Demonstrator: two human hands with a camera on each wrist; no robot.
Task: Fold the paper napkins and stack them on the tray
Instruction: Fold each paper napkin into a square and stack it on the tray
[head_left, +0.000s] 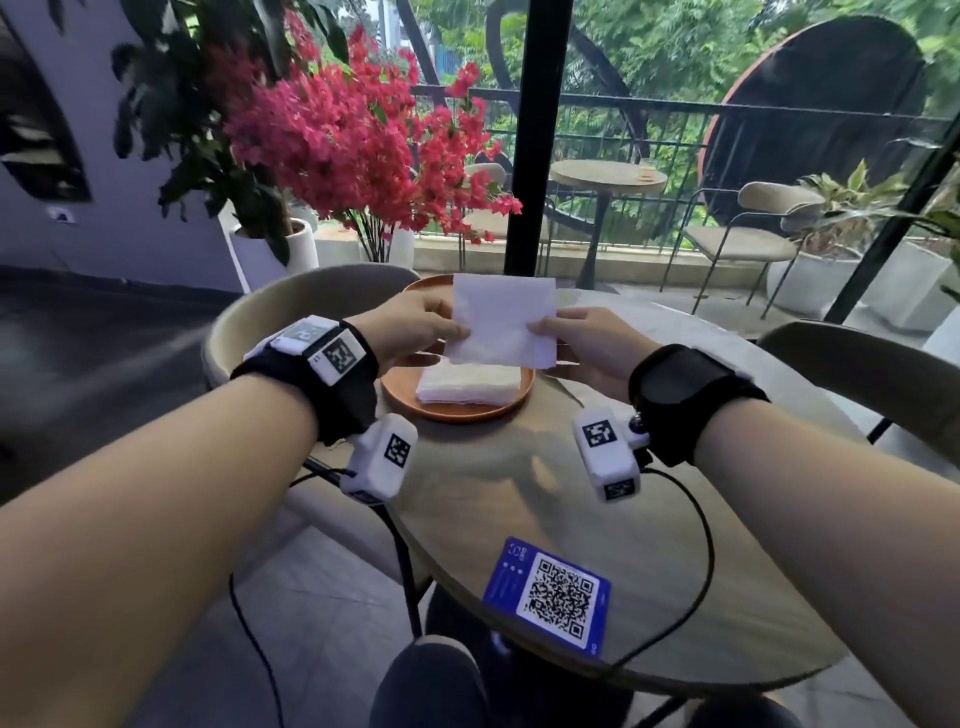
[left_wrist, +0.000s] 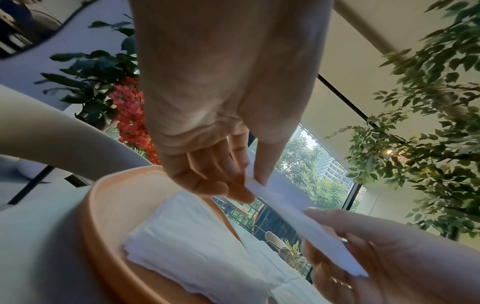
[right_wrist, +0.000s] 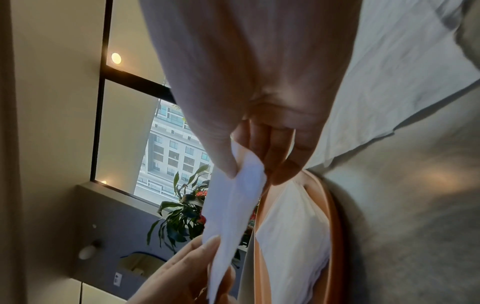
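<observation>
A white paper napkin (head_left: 501, 321) is held in the air above the orange round tray (head_left: 400, 389). My left hand (head_left: 415, 325) pinches its left edge and my right hand (head_left: 582, 338) pinches its right edge. In the left wrist view the napkin (left_wrist: 306, 224) runs from my left hand (left_wrist: 249, 181) to my right hand (left_wrist: 363, 253). In the right wrist view my right hand (right_wrist: 249, 170) pinches the napkin (right_wrist: 233, 205) between thumb and fingers. A stack of folded white napkins (head_left: 467, 383) lies on the tray, under the held one.
The round stone table (head_left: 519, 499) carries a blue QR card (head_left: 550, 597) near its front edge. Beige chairs (head_left: 291, 306) stand at the left and right of the table. A pink flowering plant (head_left: 353, 140) and a black post (head_left: 535, 135) rise behind.
</observation>
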